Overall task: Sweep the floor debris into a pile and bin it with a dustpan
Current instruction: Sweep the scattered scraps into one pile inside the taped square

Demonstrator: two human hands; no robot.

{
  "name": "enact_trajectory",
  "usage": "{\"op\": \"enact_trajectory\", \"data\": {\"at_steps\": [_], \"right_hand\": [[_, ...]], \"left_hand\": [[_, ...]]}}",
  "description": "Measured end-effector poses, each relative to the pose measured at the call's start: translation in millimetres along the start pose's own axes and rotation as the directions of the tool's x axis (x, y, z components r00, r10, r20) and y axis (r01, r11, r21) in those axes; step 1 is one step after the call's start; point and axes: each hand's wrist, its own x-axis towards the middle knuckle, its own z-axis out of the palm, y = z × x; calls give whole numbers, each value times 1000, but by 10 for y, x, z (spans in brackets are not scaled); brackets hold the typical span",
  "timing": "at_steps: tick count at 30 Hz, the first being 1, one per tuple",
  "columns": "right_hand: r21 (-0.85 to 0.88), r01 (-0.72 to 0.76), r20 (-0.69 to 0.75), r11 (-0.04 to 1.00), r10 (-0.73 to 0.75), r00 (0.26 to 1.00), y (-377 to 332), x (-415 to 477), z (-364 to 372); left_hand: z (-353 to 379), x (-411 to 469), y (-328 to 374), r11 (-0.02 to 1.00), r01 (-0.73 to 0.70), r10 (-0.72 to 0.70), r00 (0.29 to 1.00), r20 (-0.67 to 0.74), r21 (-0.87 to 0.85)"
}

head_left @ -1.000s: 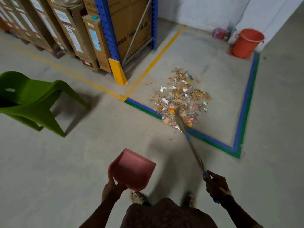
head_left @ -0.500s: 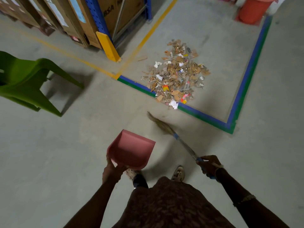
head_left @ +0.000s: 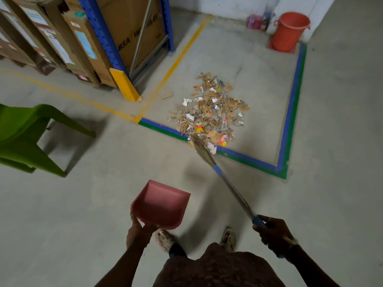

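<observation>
On a grey concrete warehouse floor (head_left: 99, 204), a heap of torn cardboard and paper scraps (head_left: 209, 112) lies inside a corner marked by blue and green floor tape (head_left: 290, 112), its near edge spilling onto the tape. A right hand (head_left: 273, 233) has its fingers wrapped round the blue grip of a long-handled straw broom (head_left: 232, 189), whose bristle tip touches the heap's near edge. A left hand (head_left: 137, 230) grips the back of a pink plastic dustpan (head_left: 163, 206), which looks empty and is well apart from the heap. A round orange plastic bucket (head_left: 289, 32) stands in the far corner. A hard flick could scatter light scraps past the tape. A tilted pan lip would likely let bits slide underneath.
</observation>
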Motion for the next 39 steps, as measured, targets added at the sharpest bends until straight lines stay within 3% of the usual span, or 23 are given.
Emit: {"op": "enact_trajectory", "data": {"at_steps": [9, 23, 27, 32, 39], "right_hand": [[-98, 119, 148, 988, -104, 984, -960, 275, 1401], [103, 59, 134, 993, -73, 988, -2836, 1418, 3461], [48, 23, 97, 999, -27, 995, -3258, 2040, 3668], [-28, -77, -8, 997, 77, 997, -3320, 2814, 3696], [216, -119, -238, 969, 171, 956, -3622, 2669, 3454]], "left_hand": [[-1042, 640, -135, 996, -73, 72, 997, -23, -57], [-2679, 1777, -166, 999, -36, 36, 991, -132, -3], [-2891, 2184, 135, 999, -42, 38, 989, -145, -28], [-3231, 2768, 537, 988, -86, 100, 989, -105, 127], [-3456, 3373, 1197, 926, -221, 229, 973, 12, 307]]}}
